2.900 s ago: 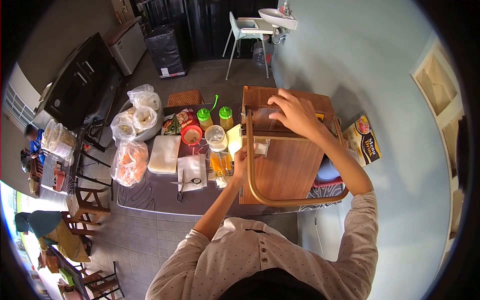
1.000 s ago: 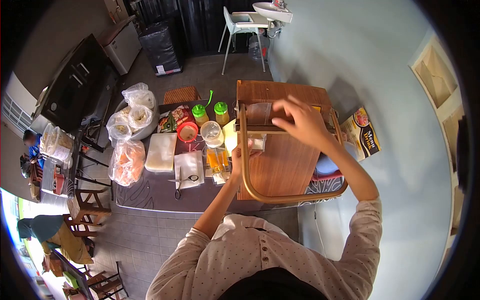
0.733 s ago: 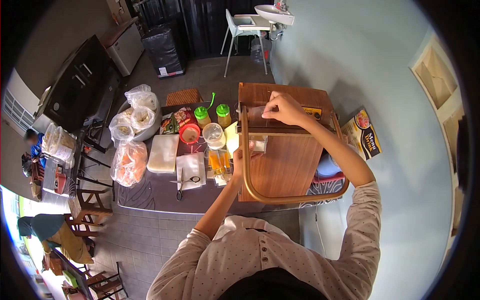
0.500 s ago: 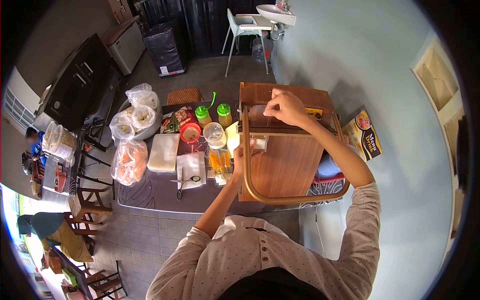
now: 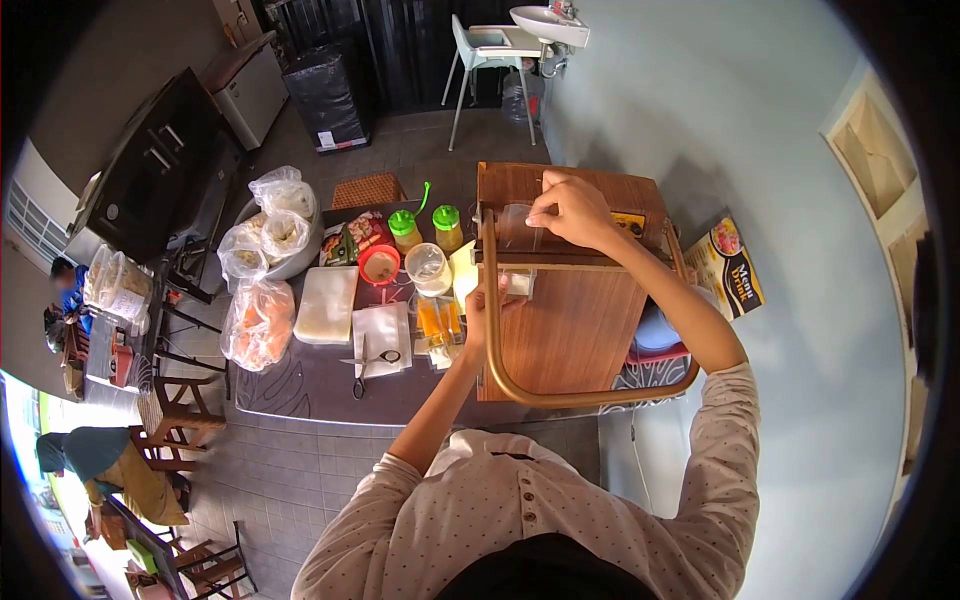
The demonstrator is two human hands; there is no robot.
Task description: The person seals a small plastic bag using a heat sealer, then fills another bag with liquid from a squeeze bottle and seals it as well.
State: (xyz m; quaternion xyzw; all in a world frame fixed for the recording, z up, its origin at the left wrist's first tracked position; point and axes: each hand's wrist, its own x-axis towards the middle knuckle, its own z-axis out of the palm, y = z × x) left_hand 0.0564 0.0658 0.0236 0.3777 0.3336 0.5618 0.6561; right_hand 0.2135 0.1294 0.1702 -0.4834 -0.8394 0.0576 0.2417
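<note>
Head view: both hands work a clear plastic bag [image 5: 520, 228] at the wooden sealer [image 5: 565, 320].
Right hand [image 5: 572, 210] has drawn back into a pinch on the bag's top; left hand [image 5: 483, 312] fingers stay clenched on its lower end.

This looks like a small food stall: a menu poster [image 5: 737, 268] on the wall, sauce bottles [image 5: 405, 230] and bagged snacks [image 5: 258, 322] on the bench [image 5: 300, 385], a wash basin [image 5: 548, 24] behind, seated customers [image 5: 90, 460] nearby.
</note>
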